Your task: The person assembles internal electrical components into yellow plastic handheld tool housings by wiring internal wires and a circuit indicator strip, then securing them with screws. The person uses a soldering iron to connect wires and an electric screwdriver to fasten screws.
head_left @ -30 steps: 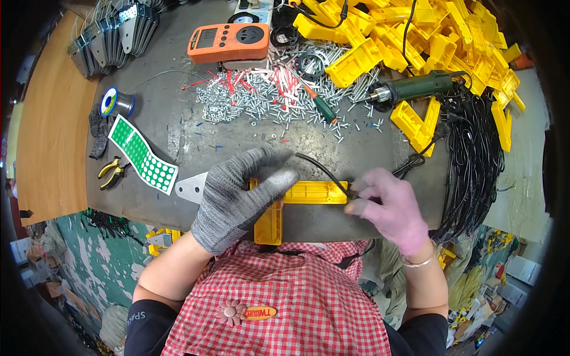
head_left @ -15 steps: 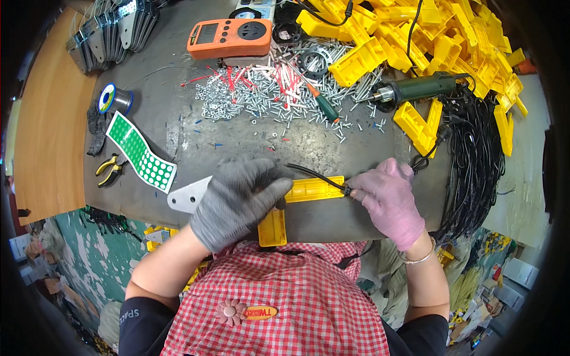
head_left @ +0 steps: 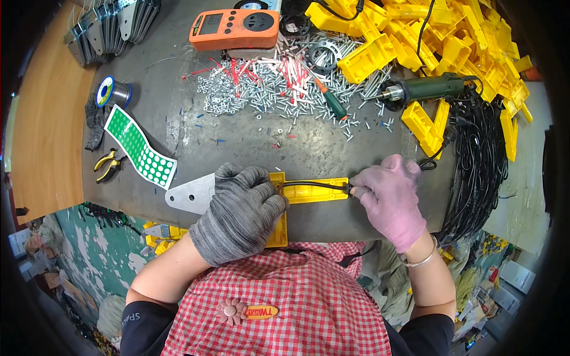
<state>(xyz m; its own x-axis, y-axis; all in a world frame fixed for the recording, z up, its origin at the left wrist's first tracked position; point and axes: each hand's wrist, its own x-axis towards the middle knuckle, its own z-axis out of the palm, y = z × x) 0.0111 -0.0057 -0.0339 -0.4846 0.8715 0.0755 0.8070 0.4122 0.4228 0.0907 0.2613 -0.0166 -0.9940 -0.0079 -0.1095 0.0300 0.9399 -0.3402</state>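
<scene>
My left hand [head_left: 240, 210], in a grey knit glove, presses down on a yellow plastic housing [head_left: 312, 193] lying at the near edge of the dark workbench [head_left: 237, 142]. A grey metal plate [head_left: 189, 194] sticks out to the left from under that hand. My right hand [head_left: 392, 199], in a pale pink glove, pinches a thin black wire [head_left: 314, 185] at the housing's right end. The wire runs leftward along the top of the housing toward my left fingers.
A heap of small screws and red-and-white parts [head_left: 279, 83] covers the bench middle. Behind it sit an orange meter [head_left: 234, 26], a green power screwdriver [head_left: 424, 89], yellow housings [head_left: 451, 41] and black cables [head_left: 481, 160]. On the left: green dot sticker sheet [head_left: 139, 148], solder spool [head_left: 110, 92], pliers [head_left: 107, 165].
The black wire, arched above the housing earlier, now lies flat along its top. My right hand has shifted slightly right, drawing it taut. My left hand stays on the housing.
</scene>
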